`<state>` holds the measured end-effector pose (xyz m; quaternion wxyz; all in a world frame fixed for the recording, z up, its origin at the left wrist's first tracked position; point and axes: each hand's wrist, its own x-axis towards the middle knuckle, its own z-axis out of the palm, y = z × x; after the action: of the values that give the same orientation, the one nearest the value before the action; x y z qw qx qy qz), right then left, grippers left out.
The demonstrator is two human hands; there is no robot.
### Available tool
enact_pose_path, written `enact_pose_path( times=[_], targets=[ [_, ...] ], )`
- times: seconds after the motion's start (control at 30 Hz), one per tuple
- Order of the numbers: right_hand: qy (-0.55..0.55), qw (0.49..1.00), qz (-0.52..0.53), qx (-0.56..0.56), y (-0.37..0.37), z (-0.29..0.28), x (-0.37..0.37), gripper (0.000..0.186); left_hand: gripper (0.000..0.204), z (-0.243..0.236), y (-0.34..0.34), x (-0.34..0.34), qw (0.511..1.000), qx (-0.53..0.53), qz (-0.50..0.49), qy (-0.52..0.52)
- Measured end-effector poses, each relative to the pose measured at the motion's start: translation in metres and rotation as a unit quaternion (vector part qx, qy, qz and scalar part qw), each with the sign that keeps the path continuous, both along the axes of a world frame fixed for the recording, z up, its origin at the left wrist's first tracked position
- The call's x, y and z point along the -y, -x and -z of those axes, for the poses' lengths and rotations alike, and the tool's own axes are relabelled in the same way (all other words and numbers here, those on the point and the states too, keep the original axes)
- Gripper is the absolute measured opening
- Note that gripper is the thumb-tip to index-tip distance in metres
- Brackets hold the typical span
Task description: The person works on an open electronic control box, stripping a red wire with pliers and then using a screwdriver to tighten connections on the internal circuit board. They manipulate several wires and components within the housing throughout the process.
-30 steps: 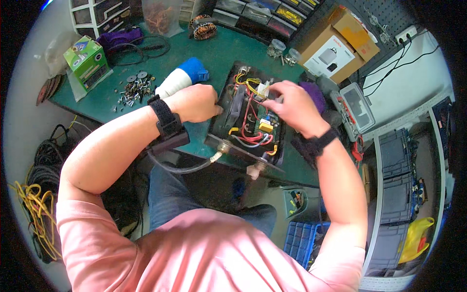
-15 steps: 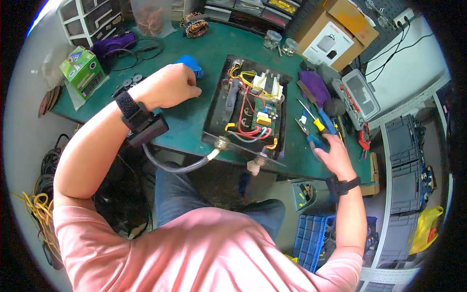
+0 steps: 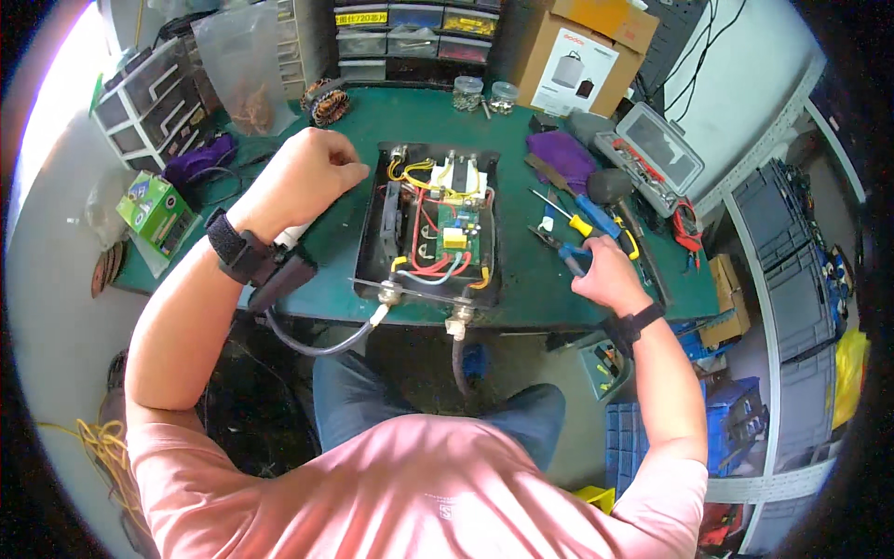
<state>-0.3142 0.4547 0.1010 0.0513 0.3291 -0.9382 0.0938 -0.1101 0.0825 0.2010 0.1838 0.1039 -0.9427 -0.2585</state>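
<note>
Left hand (image 3: 303, 177) fisted on bench (image 3: 521, 279) | right hand (image 3: 610, 275) gripping blue-handled pliers (image 3: 563, 250)

A workshop — green bench (image 3: 521, 279), parts drawers (image 3: 414, 19), scattered screwdrivers (image 3: 568, 219).

A green workbench (image 3: 521, 279) is shown, on which are laid: an open black electrical enclosure (image 3: 436, 224) with coloured wiring, a purple cloth (image 3: 564, 155), a yellow-handled screwdriver (image 3: 570, 220), blue-handled pliers (image 3: 565, 250), a black mallet (image 3: 616, 197), a grey tool case (image 3: 649, 156), two glass jars (image 3: 484, 94), a copper coil (image 3: 328, 101) and a cardboard box (image 3: 581, 54).
</note>
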Motion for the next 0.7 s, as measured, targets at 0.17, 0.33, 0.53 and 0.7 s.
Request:
enact_pose_path(
  times=[0.17,0.33,0.53,0.7],
  targets=[
    [0.182,0.977,0.030,0.111,-0.007,-0.012,-0.011,0.049,0.026,-0.013,0.008,-0.063,0.988,-0.002,0.088,-0.125],
    [0.406,0.854,-0.099,0.310,-0.047,-0.059,0.002,0.060,0.038,0.013,0.020,-0.155,0.914,0.077,0.170,-0.360],
    [0.357,0.893,-0.148,0.230,-0.086,-0.074,0.029,0.060,0.035,0.018,0.034,-0.184,0.886,0.017,0.124,-0.447],
    [0.308,0.919,-0.223,0.100,-0.087,-0.060,0.035,0.063,0.026,0.031,0.041,-0.196,0.887,-0.044,0.076,-0.453]
  ],
)
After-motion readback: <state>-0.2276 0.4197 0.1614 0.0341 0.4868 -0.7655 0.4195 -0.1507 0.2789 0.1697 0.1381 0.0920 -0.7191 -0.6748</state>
